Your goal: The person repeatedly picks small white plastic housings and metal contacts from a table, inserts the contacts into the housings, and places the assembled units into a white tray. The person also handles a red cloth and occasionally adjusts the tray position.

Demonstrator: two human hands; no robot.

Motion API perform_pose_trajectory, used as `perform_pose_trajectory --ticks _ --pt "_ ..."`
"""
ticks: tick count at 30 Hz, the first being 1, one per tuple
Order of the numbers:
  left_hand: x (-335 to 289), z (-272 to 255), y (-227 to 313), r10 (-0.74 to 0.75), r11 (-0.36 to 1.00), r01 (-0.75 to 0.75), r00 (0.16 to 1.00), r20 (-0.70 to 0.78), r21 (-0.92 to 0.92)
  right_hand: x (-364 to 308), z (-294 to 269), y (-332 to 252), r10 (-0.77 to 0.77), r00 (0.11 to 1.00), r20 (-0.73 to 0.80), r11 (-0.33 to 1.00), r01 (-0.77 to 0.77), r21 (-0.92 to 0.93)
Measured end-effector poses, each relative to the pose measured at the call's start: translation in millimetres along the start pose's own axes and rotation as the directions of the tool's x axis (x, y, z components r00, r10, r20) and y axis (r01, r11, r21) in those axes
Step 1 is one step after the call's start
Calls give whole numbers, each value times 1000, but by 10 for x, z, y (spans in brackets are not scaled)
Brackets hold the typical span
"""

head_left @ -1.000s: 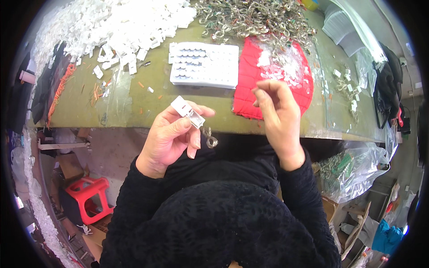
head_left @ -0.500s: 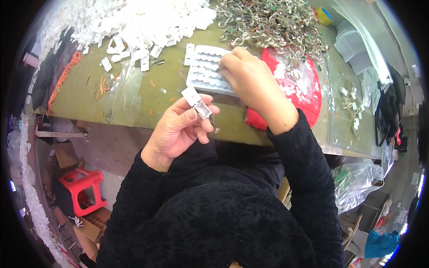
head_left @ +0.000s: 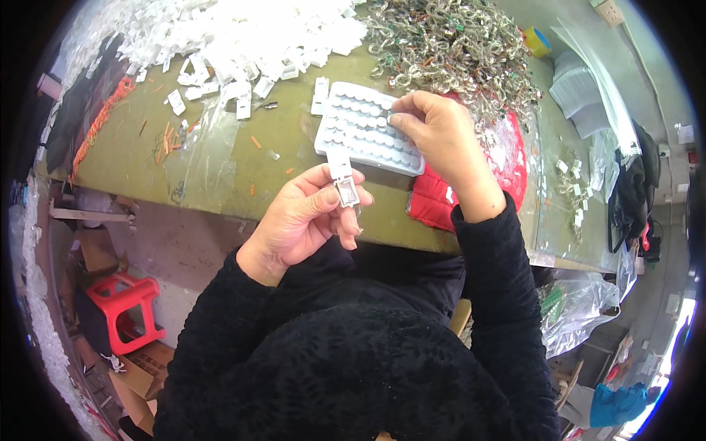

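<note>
My left hand [head_left: 298,220] is closed, with the thumb and fingers pinching a small white plastic case [head_left: 343,180]. Its flap stands swung open, away from me, and the shallow rectangular hollow faces up. Just beyond it on the table lies a pale tray [head_left: 323,141] bearing rows of small round white discs [head_left: 360,136]. Over the tray's right part, my right hand [head_left: 437,128] is closed in a pinch, fingertips at the discs. Whatever sits between those fingertips is too small to make out. Beside the tray's far left corner rests another white plastic case [head_left: 320,95].
A big heap of white plastic pieces [head_left: 243,37] covers the far left. Metal clasps and chains [head_left: 456,48] pile up at the far right. Red cloth [head_left: 434,200] lies under my right forearm. Orange cord [head_left: 103,121] runs along the left, and a red stool [head_left: 125,309] stands below.
My right hand has shifted right over the tray, uncovering more discs. The white case in my left hand has turned more upright and come close to the tray's near edge. The view has shifted slightly.
</note>
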State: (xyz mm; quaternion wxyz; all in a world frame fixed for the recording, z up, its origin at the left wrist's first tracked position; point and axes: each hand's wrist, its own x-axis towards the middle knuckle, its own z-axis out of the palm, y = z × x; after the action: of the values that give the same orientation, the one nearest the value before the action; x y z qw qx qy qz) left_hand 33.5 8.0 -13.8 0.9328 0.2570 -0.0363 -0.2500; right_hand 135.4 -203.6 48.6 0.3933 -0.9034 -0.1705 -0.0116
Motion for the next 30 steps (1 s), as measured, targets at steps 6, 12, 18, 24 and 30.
perform_pose_trajectory --ticks 6,12,18,24,30 --pt "3 -2 -13 26 999 -25 1000 17 -26 -72 64 -44 -226 971 -76 955 205 -216" --pt "-6 -6 -22 40 999 -41 999 -9 -4 -122 125 -42 -251 967 -49 891 211 -403" --pt "-6 19 -39 58 998 -58 998 -12 -15 -348 22 -293 -184 981 -58 982 181 -47" --pt "-2 53 -72 98 995 -99 995 -19 -16 -614 131 -495 -546 837 -16 835 544 -83" --pt "-15 61 -97 91 996 -91 995 -34 1 -631 149 -414 -553 833 -16 833 553 1"
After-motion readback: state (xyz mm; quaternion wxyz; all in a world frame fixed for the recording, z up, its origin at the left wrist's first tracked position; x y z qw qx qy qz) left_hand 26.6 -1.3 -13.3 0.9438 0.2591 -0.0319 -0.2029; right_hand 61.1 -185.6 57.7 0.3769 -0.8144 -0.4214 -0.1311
